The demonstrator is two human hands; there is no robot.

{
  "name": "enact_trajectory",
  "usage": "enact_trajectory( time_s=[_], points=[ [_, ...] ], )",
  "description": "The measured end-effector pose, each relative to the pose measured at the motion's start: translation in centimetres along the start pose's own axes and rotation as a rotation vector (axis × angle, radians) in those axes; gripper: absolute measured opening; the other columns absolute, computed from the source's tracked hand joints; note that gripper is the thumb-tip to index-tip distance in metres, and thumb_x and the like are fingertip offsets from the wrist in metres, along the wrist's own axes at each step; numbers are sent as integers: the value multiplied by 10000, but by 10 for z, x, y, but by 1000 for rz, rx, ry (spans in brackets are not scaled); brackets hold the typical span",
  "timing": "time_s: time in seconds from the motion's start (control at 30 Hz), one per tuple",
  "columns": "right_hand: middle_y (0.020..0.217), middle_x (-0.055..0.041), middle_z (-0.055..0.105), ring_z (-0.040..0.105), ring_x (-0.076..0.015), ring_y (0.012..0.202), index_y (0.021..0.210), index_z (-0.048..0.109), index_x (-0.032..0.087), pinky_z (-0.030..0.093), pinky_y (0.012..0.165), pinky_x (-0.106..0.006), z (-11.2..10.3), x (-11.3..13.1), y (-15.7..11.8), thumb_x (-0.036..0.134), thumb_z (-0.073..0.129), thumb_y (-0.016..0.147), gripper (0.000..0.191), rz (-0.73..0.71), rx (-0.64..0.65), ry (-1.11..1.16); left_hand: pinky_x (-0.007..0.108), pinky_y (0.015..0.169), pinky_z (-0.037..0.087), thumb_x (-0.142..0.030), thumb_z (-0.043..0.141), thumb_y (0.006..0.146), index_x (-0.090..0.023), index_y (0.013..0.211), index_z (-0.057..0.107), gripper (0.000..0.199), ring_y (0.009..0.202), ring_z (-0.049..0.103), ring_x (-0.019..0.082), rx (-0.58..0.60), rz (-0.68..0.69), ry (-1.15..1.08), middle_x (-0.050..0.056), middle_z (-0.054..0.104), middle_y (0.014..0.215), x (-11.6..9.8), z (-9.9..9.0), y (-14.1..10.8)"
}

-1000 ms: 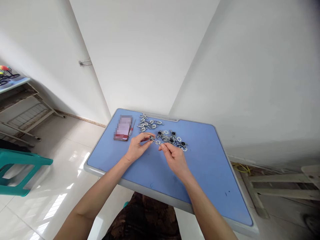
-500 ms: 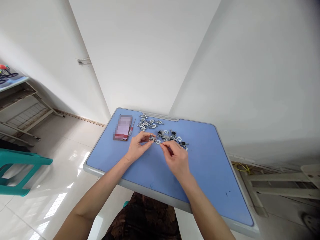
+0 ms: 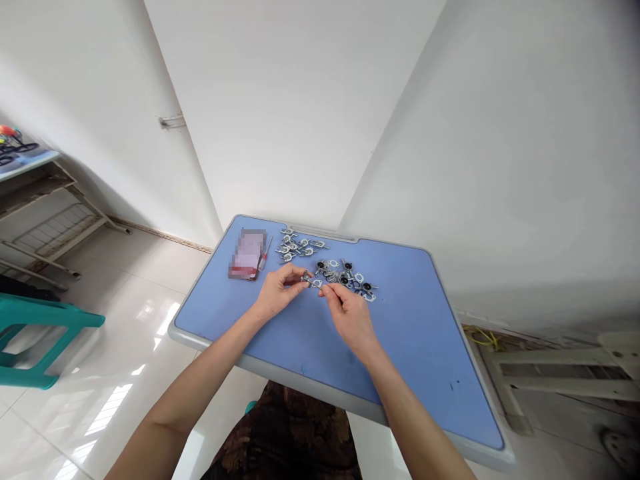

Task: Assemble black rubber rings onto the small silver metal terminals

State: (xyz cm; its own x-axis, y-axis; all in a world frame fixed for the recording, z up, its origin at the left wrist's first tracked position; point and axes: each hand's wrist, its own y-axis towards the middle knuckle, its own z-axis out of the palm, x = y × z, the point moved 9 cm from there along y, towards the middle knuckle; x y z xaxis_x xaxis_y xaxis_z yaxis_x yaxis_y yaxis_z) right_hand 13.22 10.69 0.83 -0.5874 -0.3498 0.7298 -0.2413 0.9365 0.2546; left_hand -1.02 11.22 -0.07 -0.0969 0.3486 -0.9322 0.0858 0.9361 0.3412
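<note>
My left hand (image 3: 280, 289) pinches a small metal fitting (image 3: 306, 277) between thumb and fingers, above the middle of the blue table (image 3: 310, 340). Right beside it, my right hand (image 3: 349, 310) has thumb and forefinger closed at the edge of a thin oval plate (image 3: 317, 283) with a hole, which looks like a gasket. Just beyond my right hand lies a loose pile of black-and-metal fittings (image 3: 345, 280) with several oval gaskets (image 3: 333, 264) among them. Farther back, to the left, several metal fittings with pale plates (image 3: 290, 247) lie in a group.
A phone (image 3: 249, 255) and a screwdriver (image 3: 265, 255) lie at the table's back left. White walls (image 3: 300, 107) stand close behind. A green stool (image 3: 50, 333) and a metal-framed desk (image 3: 45, 193) are at the left, a pale metal frame (image 3: 555, 373) at the right.
My hands stay close together with the same parts, my right fingers a touch higher at the gasket's edge. The whole view has shifted slightly.
</note>
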Motion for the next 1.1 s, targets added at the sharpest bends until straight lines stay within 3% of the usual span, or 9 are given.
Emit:
enact_trajectory(
  time_s=[0.23, 0.37, 0.53, 0.63, 0.8, 1.0, 1.1],
  points=[
    [515, 50, 379, 261, -67, 410, 690, 598, 161, 200, 405, -223, 21, -32, -2, 565, 550, 731, 409, 394, 197, 513, 284, 794, 520, -236, 594, 822, -165, 915, 573, 119, 846, 645, 148, 14, 53, 77, 62, 678, 977, -4, 3, -2],
    [511, 65, 348, 219, -56, 406, 696, 580, 160, 172, 397, -219, 27, -32, -3, 585, 561, 708, 425, 462, 217, 624, 269, 766, 510, -221, 586, 823, -159, 947, 569, 140, 797, 633, 129, 26, 31, 71, 66, 670, 988, -1, 5, -1],
    [540, 55, 409, 325, -86, 457, 781, 555, 182, 271, 442, -222, 6, -15, 5, 429, 513, 790, 251, 248, 51, 383, 292, 759, 509, -261, 659, 771, -148, 918, 535, 223, 786, 652, 141, 18, -129, -219, 84, 672, 988, 17, 7, 4],
    [530, 62, 432, 362, -97, 453, 835, 524, 197, 297, 441, -221, 1, -10, 6, 332, 506, 786, 145, 173, 34, 344, 322, 773, 511, -287, 712, 724, -144, 895, 539, 282, 783, 662, 159, 39, -199, -348, 83, 681, 953, 24, 11, 5],
    [650, -8, 616, 510, -124, 516, 865, 607, 181, 380, 483, -233, -6, -4, 6, 291, 473, 831, 176, 50, 6, 241, 314, 759, 519, -306, 731, 705, -136, 916, 565, 318, 820, 661, 174, 60, -291, -440, 75, 680, 921, 31, 13, 4],
    [786, -52, 672, 593, -142, 647, 935, 688, 192, 390, 588, -244, -15, 29, -4, 251, 423, 924, 272, -338, -183, -311, 288, 695, 525, -332, 757, 660, -127, 871, 563, 353, 677, 644, 134, 19, -348, -406, 26, 664, 758, 42, 11, 4],
    [791, -50, 655, 573, -129, 612, 952, 689, 187, 348, 540, -241, -10, 36, -7, 224, 435, 923, 258, -417, -204, -501, 278, 672, 521, -336, 755, 652, -125, 849, 557, 350, 648, 637, 127, 0, -352, -365, 15, 653, 721, 46, 10, 4]
  ],
)
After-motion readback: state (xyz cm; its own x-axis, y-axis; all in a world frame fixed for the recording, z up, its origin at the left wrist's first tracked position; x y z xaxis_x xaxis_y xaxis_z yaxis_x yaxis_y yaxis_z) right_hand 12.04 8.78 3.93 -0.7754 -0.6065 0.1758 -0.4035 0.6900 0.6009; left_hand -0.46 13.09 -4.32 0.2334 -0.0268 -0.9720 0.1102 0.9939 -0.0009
